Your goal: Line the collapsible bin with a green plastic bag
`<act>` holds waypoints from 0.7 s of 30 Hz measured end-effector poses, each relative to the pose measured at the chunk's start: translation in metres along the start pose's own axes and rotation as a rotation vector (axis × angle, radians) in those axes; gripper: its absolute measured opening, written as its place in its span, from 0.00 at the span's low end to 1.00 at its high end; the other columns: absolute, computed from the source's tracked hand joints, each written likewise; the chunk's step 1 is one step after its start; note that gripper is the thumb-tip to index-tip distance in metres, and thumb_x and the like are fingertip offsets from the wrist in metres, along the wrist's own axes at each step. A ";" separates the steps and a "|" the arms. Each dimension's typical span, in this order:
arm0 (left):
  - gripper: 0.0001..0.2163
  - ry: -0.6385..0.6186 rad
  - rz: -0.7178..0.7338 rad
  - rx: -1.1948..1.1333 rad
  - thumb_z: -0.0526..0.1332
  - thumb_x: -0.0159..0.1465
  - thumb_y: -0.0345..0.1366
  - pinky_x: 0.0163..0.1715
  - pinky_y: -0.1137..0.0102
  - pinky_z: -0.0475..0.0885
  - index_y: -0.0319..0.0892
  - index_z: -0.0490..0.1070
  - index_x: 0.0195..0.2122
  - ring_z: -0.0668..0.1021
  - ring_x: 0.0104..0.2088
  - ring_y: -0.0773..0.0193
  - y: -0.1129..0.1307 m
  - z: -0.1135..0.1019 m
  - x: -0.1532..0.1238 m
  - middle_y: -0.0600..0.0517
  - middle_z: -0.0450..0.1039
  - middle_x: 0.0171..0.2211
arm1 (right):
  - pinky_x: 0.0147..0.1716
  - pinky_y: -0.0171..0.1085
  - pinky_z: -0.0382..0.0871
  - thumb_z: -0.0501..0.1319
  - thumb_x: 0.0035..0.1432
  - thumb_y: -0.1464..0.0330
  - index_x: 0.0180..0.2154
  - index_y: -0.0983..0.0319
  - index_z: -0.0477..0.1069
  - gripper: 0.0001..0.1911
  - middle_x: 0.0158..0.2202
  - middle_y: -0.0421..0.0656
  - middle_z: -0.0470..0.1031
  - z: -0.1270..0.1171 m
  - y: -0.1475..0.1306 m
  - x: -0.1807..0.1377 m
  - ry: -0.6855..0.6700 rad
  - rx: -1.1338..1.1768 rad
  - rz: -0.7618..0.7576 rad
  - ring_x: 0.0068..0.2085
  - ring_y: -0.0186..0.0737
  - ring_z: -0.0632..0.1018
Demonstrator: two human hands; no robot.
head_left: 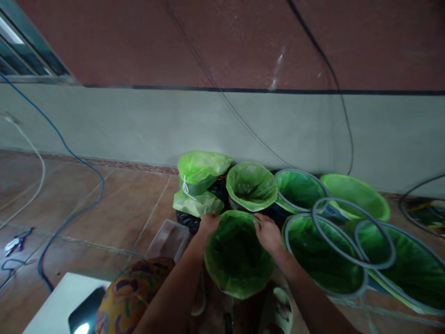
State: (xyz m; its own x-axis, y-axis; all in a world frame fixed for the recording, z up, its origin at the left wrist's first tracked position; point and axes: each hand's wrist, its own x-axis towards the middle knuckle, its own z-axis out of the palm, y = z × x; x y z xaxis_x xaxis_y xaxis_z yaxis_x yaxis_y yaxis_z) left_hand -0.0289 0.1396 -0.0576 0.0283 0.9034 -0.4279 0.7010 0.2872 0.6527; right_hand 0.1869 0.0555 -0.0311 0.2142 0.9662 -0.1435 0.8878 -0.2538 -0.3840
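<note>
A round container lined with a green plastic bag (pixel 239 260) sits right below me on the tiled floor. My left hand (pixel 208 223) grips the bag's rim on its far left side. On the far right side of the same rim, my right hand (pixel 268 234) pinches the green plastic. Both forearms reach in from the bottom of the view. Just behind stands another green-lined container (pixel 251 185).
Tied green bags (pixel 201 171) lie by the grey wall at left of the group. Several green-lined containers with grey rings (pixel 352 234) spread to the right. A clear plastic box (pixel 168 239), a blue cable (pixel 83 185), a white cord and a white table corner (pixel 62 304) lie left.
</note>
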 end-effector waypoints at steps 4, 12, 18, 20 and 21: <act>0.11 -0.020 0.017 -0.005 0.57 0.64 0.35 0.37 0.71 0.69 0.37 0.78 0.33 0.79 0.37 0.60 0.001 0.014 0.006 0.47 0.79 0.32 | 0.53 0.36 0.62 0.51 0.65 0.68 0.51 0.63 0.73 0.18 0.50 0.49 0.77 0.012 -0.022 0.053 -0.099 0.009 -0.107 0.52 0.43 0.74; 0.12 -0.108 -0.028 0.015 0.58 0.66 0.42 0.47 0.59 0.73 0.40 0.72 0.45 0.77 0.45 0.61 -0.013 0.019 0.029 0.47 0.75 0.46 | 0.38 0.33 0.66 0.51 0.65 0.63 0.42 0.61 0.79 0.19 0.41 0.45 0.81 0.039 -0.010 0.084 -0.226 0.030 0.016 0.42 0.40 0.79; 0.14 -0.081 -0.006 0.051 0.57 0.67 0.40 0.55 0.56 0.67 0.42 0.70 0.52 0.73 0.53 0.58 -0.015 0.012 0.027 0.45 0.71 0.55 | 0.37 0.34 0.64 0.47 0.67 0.60 0.37 0.62 0.78 0.23 0.38 0.46 0.80 0.037 -0.003 0.086 -0.242 0.004 0.025 0.39 0.40 0.78; 0.14 -0.039 -0.034 0.064 0.52 0.69 0.38 0.54 0.62 0.67 0.41 0.71 0.51 0.74 0.53 0.58 -0.018 0.008 0.015 0.44 0.73 0.52 | 0.39 0.35 0.64 0.46 0.68 0.60 0.37 0.62 0.77 0.23 0.39 0.47 0.80 0.034 -0.002 0.082 -0.239 -0.008 0.002 0.41 0.40 0.77; 0.15 -0.012 -0.048 0.074 0.49 0.70 0.38 0.53 0.65 0.66 0.40 0.71 0.51 0.75 0.53 0.58 -0.020 0.008 0.007 0.43 0.74 0.51 | 0.41 0.35 0.64 0.45 0.68 0.61 0.39 0.63 0.76 0.23 0.41 0.48 0.80 0.032 0.000 0.079 -0.234 -0.011 -0.009 0.42 0.41 0.77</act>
State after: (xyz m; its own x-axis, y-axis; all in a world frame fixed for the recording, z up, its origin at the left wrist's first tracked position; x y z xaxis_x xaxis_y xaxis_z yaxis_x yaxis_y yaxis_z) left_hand -0.0370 0.1383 -0.0782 0.0016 0.8855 -0.4647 0.7528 0.3048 0.5834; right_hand 0.1904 0.1301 -0.0715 0.1069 0.9315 -0.3476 0.8940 -0.2431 -0.3764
